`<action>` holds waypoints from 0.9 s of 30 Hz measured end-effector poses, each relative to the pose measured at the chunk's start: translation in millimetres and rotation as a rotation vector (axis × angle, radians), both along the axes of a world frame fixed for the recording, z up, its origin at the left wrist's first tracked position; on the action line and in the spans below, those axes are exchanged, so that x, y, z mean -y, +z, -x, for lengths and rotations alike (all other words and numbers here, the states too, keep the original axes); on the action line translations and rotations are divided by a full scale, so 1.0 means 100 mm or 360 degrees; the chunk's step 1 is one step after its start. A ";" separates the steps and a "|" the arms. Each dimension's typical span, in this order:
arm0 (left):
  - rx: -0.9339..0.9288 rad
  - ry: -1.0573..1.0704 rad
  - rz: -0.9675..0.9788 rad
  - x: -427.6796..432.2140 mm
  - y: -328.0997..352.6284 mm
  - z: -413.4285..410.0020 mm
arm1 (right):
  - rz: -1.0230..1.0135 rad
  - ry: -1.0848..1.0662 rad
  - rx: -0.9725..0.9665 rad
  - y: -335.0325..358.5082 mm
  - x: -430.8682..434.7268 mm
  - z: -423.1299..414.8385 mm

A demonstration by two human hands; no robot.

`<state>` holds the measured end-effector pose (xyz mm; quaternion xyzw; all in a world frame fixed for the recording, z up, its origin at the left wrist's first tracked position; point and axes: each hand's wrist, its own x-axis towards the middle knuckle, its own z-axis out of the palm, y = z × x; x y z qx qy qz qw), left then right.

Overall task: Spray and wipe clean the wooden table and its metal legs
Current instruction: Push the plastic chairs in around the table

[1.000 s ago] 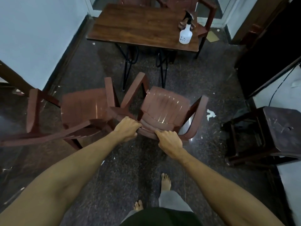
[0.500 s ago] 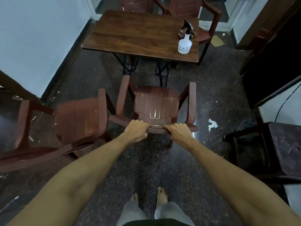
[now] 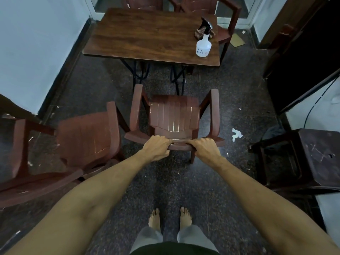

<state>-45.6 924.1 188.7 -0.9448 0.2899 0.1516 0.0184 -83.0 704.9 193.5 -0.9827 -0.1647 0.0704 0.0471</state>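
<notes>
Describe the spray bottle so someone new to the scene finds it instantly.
Start at the wooden table beyond the brown plastic chair. Go to the table's near right corner: the spray bottle stands upright. It is the only white thing on the tabletop, black trigger on top, a small brown item behind it.

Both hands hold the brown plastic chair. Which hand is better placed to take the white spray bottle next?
Right, probably. The white plastic spray bottle stands near the right front corner of the brown wooden table, on the side of the right hand; the left hand would reach across.
</notes>
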 end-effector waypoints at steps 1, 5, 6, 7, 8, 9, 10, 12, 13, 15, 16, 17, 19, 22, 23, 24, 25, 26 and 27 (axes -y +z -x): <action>-0.0001 -0.0001 -0.0002 0.00 -0.01 0.00 | -0.0001 -0.0001 0.0009 -0.01 0.00 0.00; -0.0033 0.0023 0.0013 0.01 -0.02 0.01 | -0.0006 -0.0001 0.0007 0.00 0.01 0.02; -0.0052 0.0033 0.0013 0.01 -0.02 0.01 | 0.0008 0.0005 -0.0013 0.01 0.01 0.02; -0.0066 0.0039 0.0011 0.01 -0.02 0.01 | 0.0030 0.0007 -0.0042 0.02 0.00 0.02; -0.0077 0.0036 0.0009 0.01 -0.03 0.00 | 0.0048 0.0006 -0.0078 0.03 0.00 0.01; -0.0085 0.0032 0.0005 0.00 -0.03 0.00 | 0.0057 0.0003 -0.0115 0.04 0.00 0.00; -0.0096 0.0041 0.0014 0.00 -0.02 0.01 | 0.0060 -0.0004 -0.0150 0.05 0.00 0.01; -0.0125 0.0086 0.0065 -0.03 0.01 0.02 | 0.0054 -0.0007 -0.0218 0.07 -0.02 0.00; -0.0128 0.0103 0.0091 -0.05 0.03 0.03 | 0.0039 0.0003 -0.0243 0.08 -0.03 0.00; -0.0122 0.0136 0.0120 -0.10 0.11 0.08 | -0.0016 0.0016 -0.0268 0.12 -0.06 0.03; -0.0140 0.0145 0.0115 -0.12 0.14 0.08 | -0.0044 0.0013 -0.0273 0.14 -0.06 0.03; -0.0157 0.0161 0.0109 -0.15 0.19 0.10 | -0.0060 0.0019 -0.0259 0.17 -0.09 0.03; -0.0188 0.0199 0.0122 -0.22 0.30 0.19 | -0.0096 0.0048 -0.0207 0.23 -0.16 0.06; -0.0206 0.0236 0.0179 -0.41 0.53 0.35 | -0.0213 0.0103 -0.0072 0.40 -0.38 0.10; -0.0191 0.0249 0.0191 -0.50 0.61 0.40 | -0.0257 0.0125 -0.0004 0.47 -0.48 0.11; -0.0179 0.0265 0.0198 -0.63 0.71 0.47 | -0.0295 0.0162 0.0068 0.52 -0.61 0.13; -0.0160 0.0289 0.0205 -0.77 0.80 0.54 | -0.0320 0.0201 0.0132 0.56 -0.77 0.15; -0.0133 0.0321 0.0221 -0.91 0.90 0.62 | -0.0340 0.0234 0.0178 0.59 -0.92 0.17; -0.0098 0.0346 0.0245 -1.05 0.98 0.67 | -0.0349 0.0261 0.0208 0.62 -1.06 0.20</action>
